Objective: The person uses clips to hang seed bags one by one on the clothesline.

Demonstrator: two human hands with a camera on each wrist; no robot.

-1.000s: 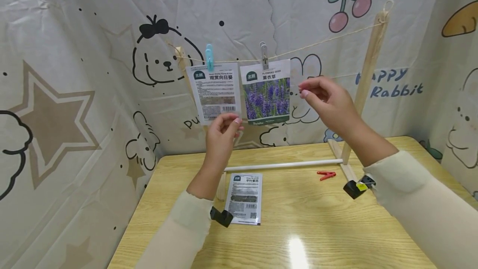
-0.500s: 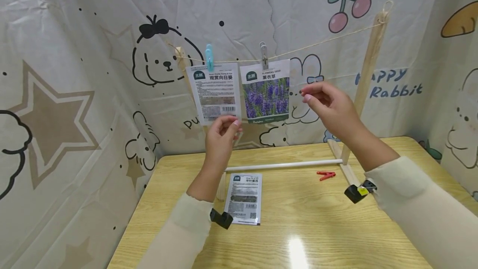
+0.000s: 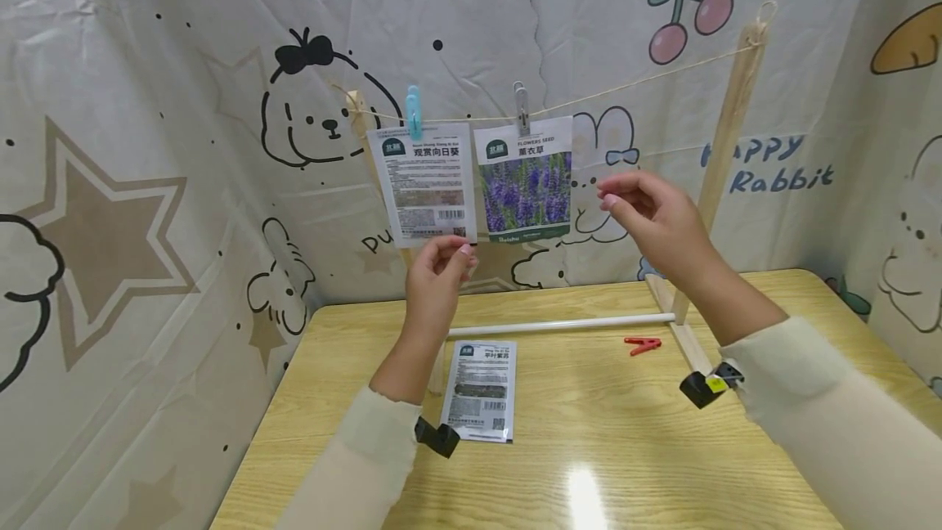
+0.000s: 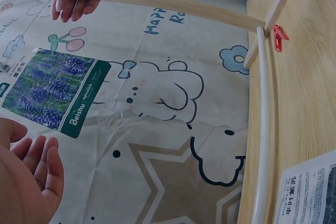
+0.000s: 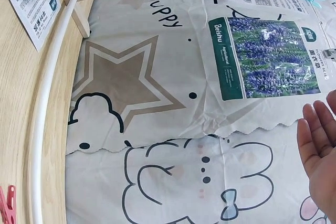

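Observation:
Two seed packets hang side by side from a string. A blue clothespin point(image 3: 414, 113) holds the white, text-covered packet point(image 3: 425, 186) on the left. On the right, a grey clothespin point(image 3: 522, 109) holds the packet with purple flowers point(image 3: 526, 186). My left hand point(image 3: 436, 276) is just below the text-covered packet's lower edge, fingers loosely bent with nothing between them; whether it touches the packet I cannot tell. To the right of the flower packet, apart from it, my right hand point(image 3: 651, 215) is raised with relaxed fingers and holds nothing.
The string point(image 3: 625, 88) runs between two wooden posts, the right post point(image 3: 724, 154) being taller in view. A white rod point(image 3: 559, 325) joins their bases. On the table point(image 3: 589, 415) lie another seed packet point(image 3: 480, 391) and a red clothespin point(image 3: 643, 346). A printed curtain hangs behind.
Both hands have drawn slightly away from the hanging packets, the left one downward and the right one right and down. The packets still hang in the same places.

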